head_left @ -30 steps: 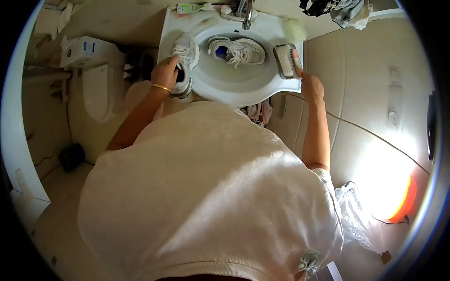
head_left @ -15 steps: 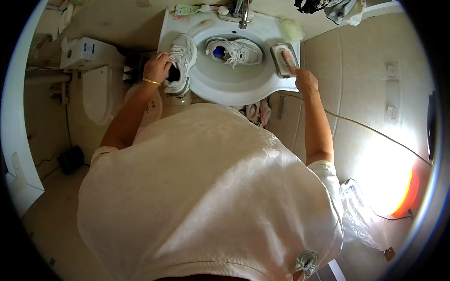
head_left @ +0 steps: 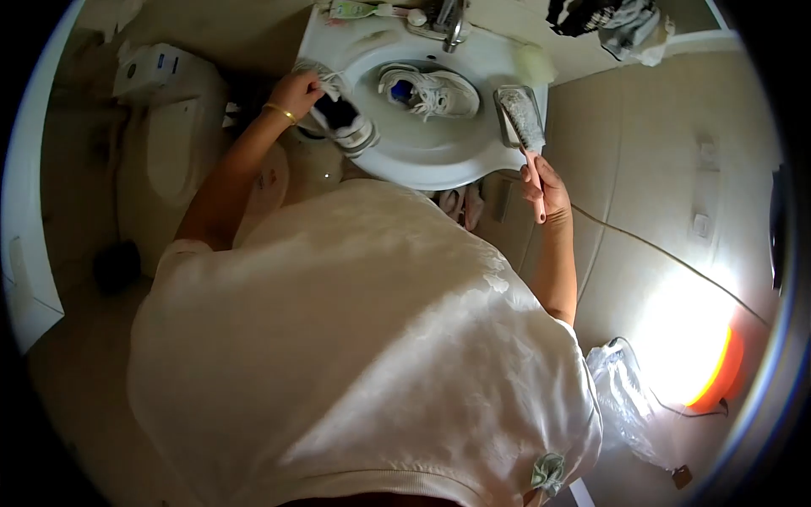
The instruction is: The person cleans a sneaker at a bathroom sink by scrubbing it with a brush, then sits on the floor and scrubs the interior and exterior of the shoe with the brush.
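Observation:
My left hand (head_left: pixel 296 95) is closed on a white sneaker (head_left: pixel 361 137) by its lace and tongue area. This sneaker rests at the sink's left rim, its dark opening facing up and its heel toward me. In my right hand (head_left: pixel 551 188) is a pink-handled scrub brush (head_left: pixel 525 122), gripped by the handle with its foamy-looking bristles facing up. The brush head lies over a rectangular soap dish (head_left: pixel 504 131) on the sink's right side. A second white sneaker (head_left: pixel 452 95) with loose laces and a blue insole lies in the basin (head_left: pixel 414 156).
At the back of the sink stands a metal faucet (head_left: pixel 454 29), with a green tube (head_left: pixel 351 9) to its left. A pale yellow-green item (head_left: pixel 534 64) sits at the right back corner. A toilet (head_left: pixel 173 152) is on the left; a bright orange-rimmed lamp (head_left: pixel 718 372) shines at lower right.
My right hand has drawn back toward me, and the brush has turned bristles up. My left hand has shifted up to the laces, and the sneaker's heel has swung to the right over the rim.

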Motion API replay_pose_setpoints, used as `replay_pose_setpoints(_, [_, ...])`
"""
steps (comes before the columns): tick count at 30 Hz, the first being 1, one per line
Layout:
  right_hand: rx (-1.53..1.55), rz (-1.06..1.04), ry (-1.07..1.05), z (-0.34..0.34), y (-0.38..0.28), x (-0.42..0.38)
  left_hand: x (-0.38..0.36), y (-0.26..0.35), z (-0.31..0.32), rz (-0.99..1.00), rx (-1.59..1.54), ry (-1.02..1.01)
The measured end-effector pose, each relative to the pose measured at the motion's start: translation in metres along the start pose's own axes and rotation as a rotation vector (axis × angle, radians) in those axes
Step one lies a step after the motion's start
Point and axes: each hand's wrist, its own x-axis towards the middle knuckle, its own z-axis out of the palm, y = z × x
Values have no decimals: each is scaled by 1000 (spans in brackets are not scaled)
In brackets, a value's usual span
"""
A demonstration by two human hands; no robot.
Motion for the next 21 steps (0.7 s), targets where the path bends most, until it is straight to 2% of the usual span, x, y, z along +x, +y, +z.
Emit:
replay_pose_setpoints(5, [90, 117, -184, 23, 17, 22, 6, 0, 8, -44, -12, -21])
replay_pose_setpoints(9, [-2, 274, -183, 62, 27, 45, 4, -12, 13, -47, -32, 31])
replay_pose_setpoints(12, [-452, 362, -136, 108, 31, 74, 0, -11, 15, -35, -10, 40])
replay_pose_setpoints(15, [-941, 370, -281, 162, 31, 109, 2, 1, 9, -79, 34, -3])
replay_pose_setpoints(18, [-1315, 475, -261, 198, 39, 147, 5, 3, 7, -98, 92, -27])
replay_pose_setpoints(20, [-1966, 335, -549, 208, 58, 186, 8, -2, 13, -91, 90, -16])
replay_pose_setpoints(21, [-2228, 39, -529, 215, 74, 191, 8, 3, 12, -93, 104, -22])
